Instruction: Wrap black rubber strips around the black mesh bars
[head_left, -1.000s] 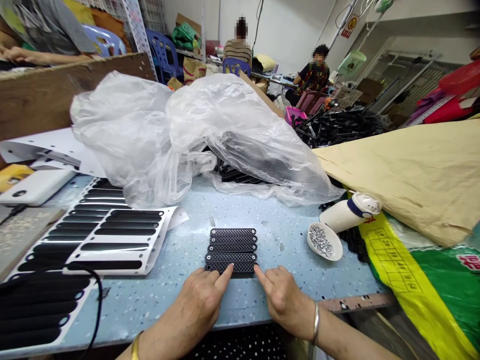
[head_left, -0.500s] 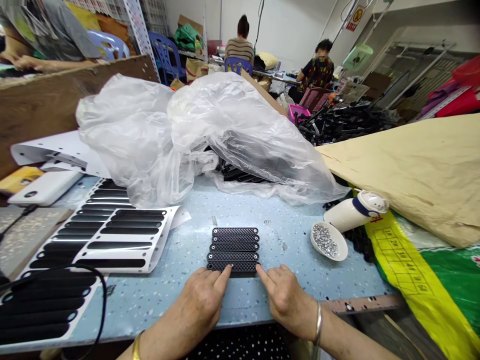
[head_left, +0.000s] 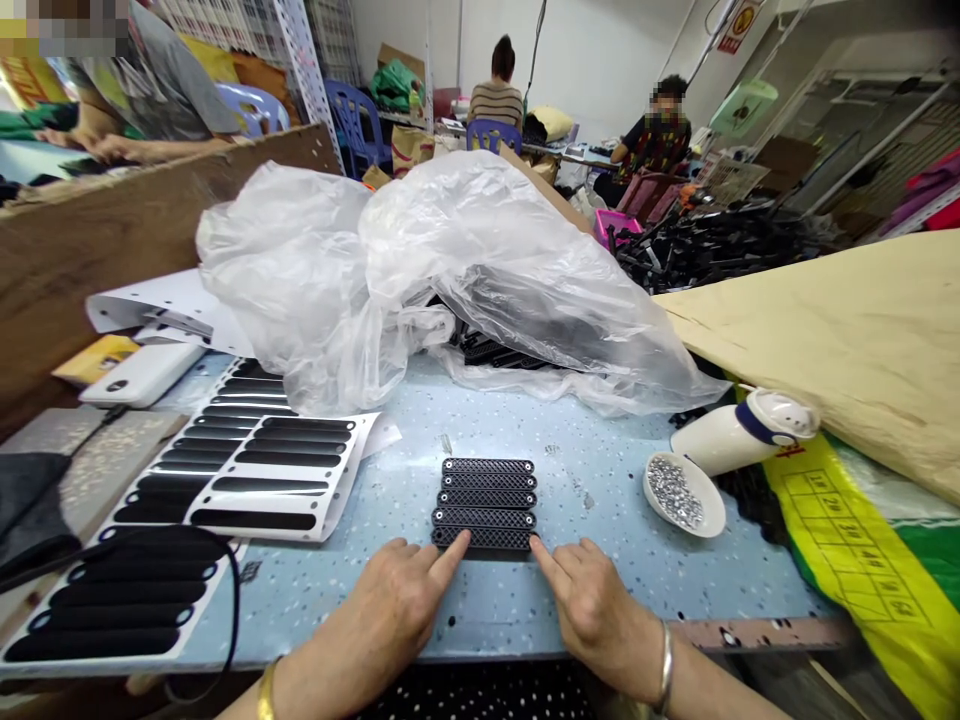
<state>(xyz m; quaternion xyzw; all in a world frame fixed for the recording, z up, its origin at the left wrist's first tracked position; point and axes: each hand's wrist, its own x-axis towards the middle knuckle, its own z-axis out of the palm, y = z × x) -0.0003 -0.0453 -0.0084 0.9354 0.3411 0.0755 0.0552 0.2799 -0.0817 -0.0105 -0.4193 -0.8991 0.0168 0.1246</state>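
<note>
Several black textured plastic strips [head_left: 489,498] lie side by side in a stack of rows on the blue speckled table [head_left: 600,590], with small silvery metal pieces at some of their ends. My left hand [head_left: 401,590] rests in front of them, its index finger stretched onto the nearest strip and the other fingers loosely bent. At the right end of that same strip is the index fingertip of my right hand [head_left: 596,605], whose other fingers are also bent. Neither hand grasps anything. To the right, a white bowl [head_left: 709,522] holds many small silvery metal pieces.
Sheets of black adhesive strips [head_left: 277,480] lie at left, near a black cable [head_left: 234,600]. Behind is a crumpled clear plastic bag [head_left: 465,230] over black parts. A white bottle [head_left: 720,438] lies beyond the bowl. Other people sit farther back and at far left.
The whole view has shifted, so the table and its things appear farther right. Both index fingers stay at the nearest strip, and the strips keep their arrangement.
</note>
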